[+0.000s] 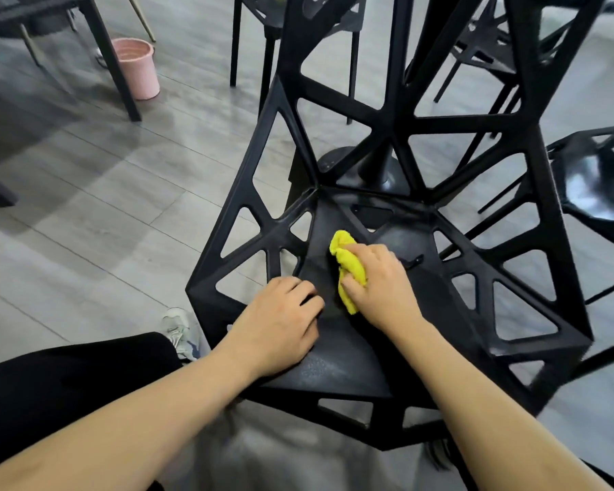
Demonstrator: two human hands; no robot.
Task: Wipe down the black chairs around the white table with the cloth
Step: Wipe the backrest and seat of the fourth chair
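Clenched around a bunched yellow cloth, the right hand presses it onto the middle of the seat of the nearest black chair; the grip is closed, with the thumb on the cloth's lower end and the fingers curled over the top, so only the cloth's upper lobe and a strip along the thumb side show. How much cloth lies under the palm cannot be seen. The left hand holds nothing: it rests palm down on the seat just beside the right, fingers loosely bent near the seat's left edge, its fingertips partly lost against the dark plastic.

The seat is a solid panel ringed by triangular cut-outs; its front edge is hidden behind the two forearms. The backrest rises past the top of the frame and is cut off. Through its openings a round black pedestal base and its column show, but the top they carry is out of view. More black chairs stand beyond: one at the right edge, its glossy seat cut off by the frame, and others at the top, blurred. On the grey plank floor a pink bucket stands partly behind a dark leg. A pale shoe peeks out beside a black trouser leg.
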